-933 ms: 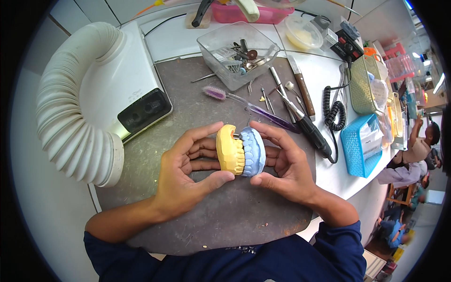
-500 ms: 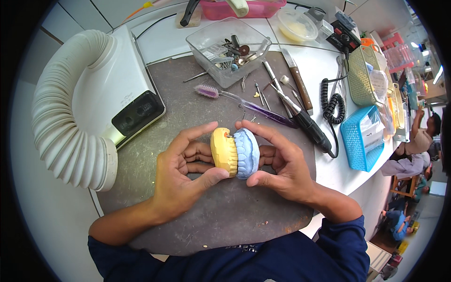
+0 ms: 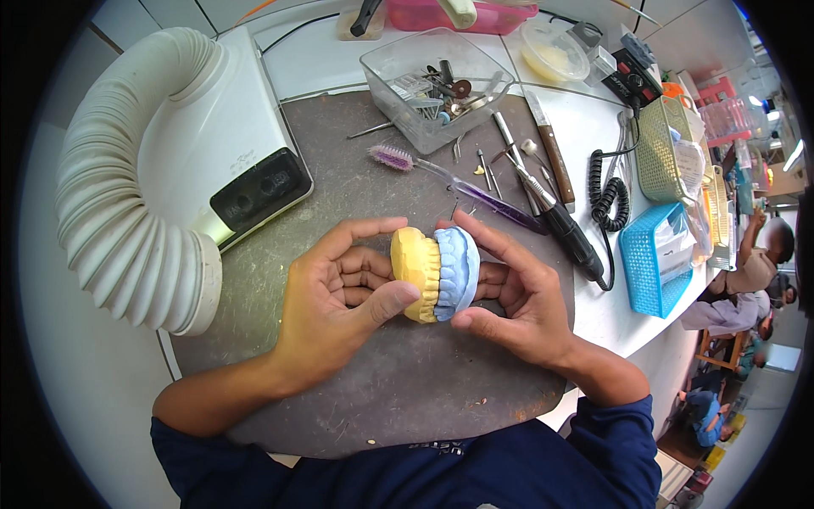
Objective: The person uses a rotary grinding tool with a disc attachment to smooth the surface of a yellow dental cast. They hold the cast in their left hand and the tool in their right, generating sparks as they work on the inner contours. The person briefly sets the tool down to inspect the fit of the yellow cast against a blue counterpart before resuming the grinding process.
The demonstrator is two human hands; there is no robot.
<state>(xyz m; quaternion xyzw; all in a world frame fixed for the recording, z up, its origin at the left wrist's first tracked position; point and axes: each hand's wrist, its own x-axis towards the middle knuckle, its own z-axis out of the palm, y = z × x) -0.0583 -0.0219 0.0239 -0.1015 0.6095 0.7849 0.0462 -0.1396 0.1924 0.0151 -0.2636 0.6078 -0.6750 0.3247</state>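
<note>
Between my hands, above the dark work mat (image 3: 424,373), two plaster dental models meet with their teeth against each other. My left hand (image 3: 339,288) grips the yellow dental model (image 3: 415,267), thumb on its near side and index finger at its far end. The blue dental model (image 3: 459,270) is held in my right hand (image 3: 521,293), with index finger on top and thumb below. Just beyond them lie a purple toothbrush (image 3: 475,193) and a black-bodied handpiece (image 3: 570,237) with a coiled cord.
A white unit with a ribbed hose (image 3: 106,212) stands at left. Behind the models is a clear box (image 3: 407,119) of burs and discs. A wooden-handled knife (image 3: 555,161), blue basket (image 3: 646,288) and cream basket (image 3: 661,153) are at right. Other people (image 3: 746,271) sit far right.
The paired models have turned slightly in my hands, so the reddish spot on the yellow one no longer shows. Both hands keep their grip. The whole view has shifted a little.
</note>
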